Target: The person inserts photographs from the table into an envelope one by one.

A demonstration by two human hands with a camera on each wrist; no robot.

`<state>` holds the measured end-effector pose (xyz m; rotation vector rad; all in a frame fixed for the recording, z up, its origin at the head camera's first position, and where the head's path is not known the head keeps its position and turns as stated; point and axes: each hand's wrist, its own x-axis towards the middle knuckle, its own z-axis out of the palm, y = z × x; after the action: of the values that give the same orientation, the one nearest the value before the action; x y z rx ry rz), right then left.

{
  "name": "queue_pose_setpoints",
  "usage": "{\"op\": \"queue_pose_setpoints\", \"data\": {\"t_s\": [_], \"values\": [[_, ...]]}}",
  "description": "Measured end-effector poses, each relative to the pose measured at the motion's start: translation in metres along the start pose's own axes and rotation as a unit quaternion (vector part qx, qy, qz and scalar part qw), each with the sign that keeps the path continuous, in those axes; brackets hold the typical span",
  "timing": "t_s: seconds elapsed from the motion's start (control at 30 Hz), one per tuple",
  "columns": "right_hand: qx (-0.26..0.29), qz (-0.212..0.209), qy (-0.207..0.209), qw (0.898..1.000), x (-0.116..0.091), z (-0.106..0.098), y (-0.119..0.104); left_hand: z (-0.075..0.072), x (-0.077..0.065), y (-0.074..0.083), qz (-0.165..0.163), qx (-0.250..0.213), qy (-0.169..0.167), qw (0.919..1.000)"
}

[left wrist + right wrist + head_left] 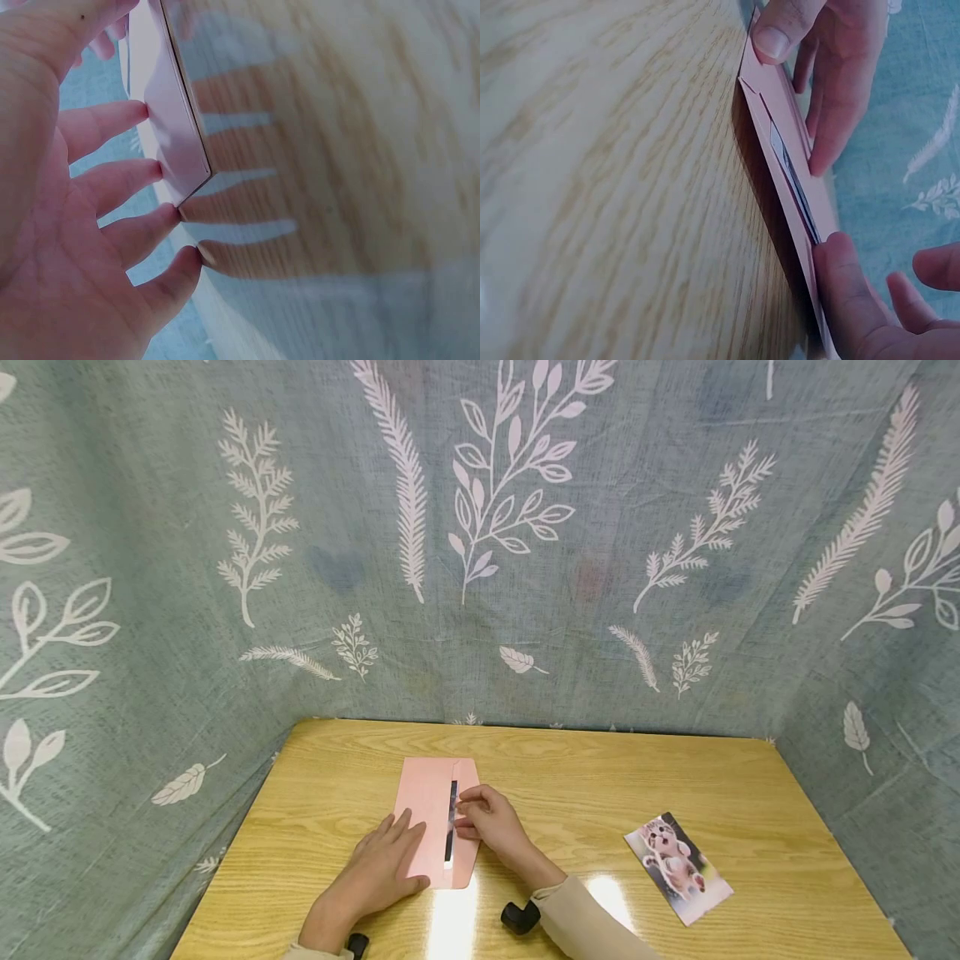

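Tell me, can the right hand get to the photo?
Probably yes. The photo lies face up on the table, on the right hand's side, with nothing on top of it and nothing between them. That hand is at the envelope, so it would likely leave that first.

The head view is looking forward and down over the left hand [378, 864] and right hand [498, 831]; each wrist view is facing its hand closely, all sharing the pink envelope [423, 797].

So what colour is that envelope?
The envelope is pale pink, best seen in the head view.
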<state>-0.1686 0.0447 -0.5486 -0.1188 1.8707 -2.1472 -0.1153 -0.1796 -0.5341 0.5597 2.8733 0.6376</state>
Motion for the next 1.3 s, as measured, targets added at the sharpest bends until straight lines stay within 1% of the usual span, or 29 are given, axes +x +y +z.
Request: {"op": "queue_pose_setpoints", "data": {"t_s": [0.2, 0.6, 0.77, 0.9, 1.03, 1.2, 1.3], "values": [[-0.009, -0.001, -0.001, 1.0, 0.0, 0.001, 0.0, -0.001, -0.001, 0.001, 0.001, -0.008, 0.003, 1.0], [-0.013, -0.001, 0.01, 1.0, 0.001, 0.002, 0.001, 0.0, 0.0, 0.001, -0.006, -0.011, -0.008, 0.9999], [-0.016, -0.003, 0.006, 1.0, 0.0, 0.0, 0.003, 0.001, 0.0, 0.001, -0.004, -0.014, -0.005, 0.9999], [-0.032, -0.004, -0.002, 0.999, -0.002, -0.004, 0.002, 0.001, 0.001, 0.0, -0.001, -0.02, -0.005, 0.9998], [-0.062, -0.008, -0.015, 0.998, -0.007, -0.008, -0.004, 0.002, 0.001, -0.001, -0.003, -0.025, -0.009, 0.9996], [-0.1, -0.03, -0.027, 0.994, -0.013, -0.018, -0.014, 0.003, 0.001, -0.002, -0.003, -0.018, -0.003, 0.9998], [-0.103, -0.045, -0.035, 0.993, -0.019, -0.026, -0.023, 0.004, 0.001, -0.002, -0.004, -0.015, -0.002, 0.9999]]}}
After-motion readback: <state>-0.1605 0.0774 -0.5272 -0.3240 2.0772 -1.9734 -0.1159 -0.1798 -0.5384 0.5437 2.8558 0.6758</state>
